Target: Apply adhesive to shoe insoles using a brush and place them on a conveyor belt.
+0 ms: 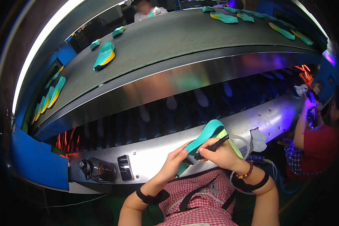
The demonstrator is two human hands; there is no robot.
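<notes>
While hands [174, 161] [225, 155] hold insole [196, 144] and tool [220, 143], apron patch [214, 187] looks unreadable.

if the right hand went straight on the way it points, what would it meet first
Most likely the teal insole held in the left hand, near the tip of its black tool; exact depth is unclear.

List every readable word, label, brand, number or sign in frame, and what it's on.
None legible.
Teal insole in the left hand: no readable marking.
Black pen-shaped tool in the right hand: none readable.
Dark bottle: none readable.
Belt insoles: any marks are too small or blurred to read.
</notes>
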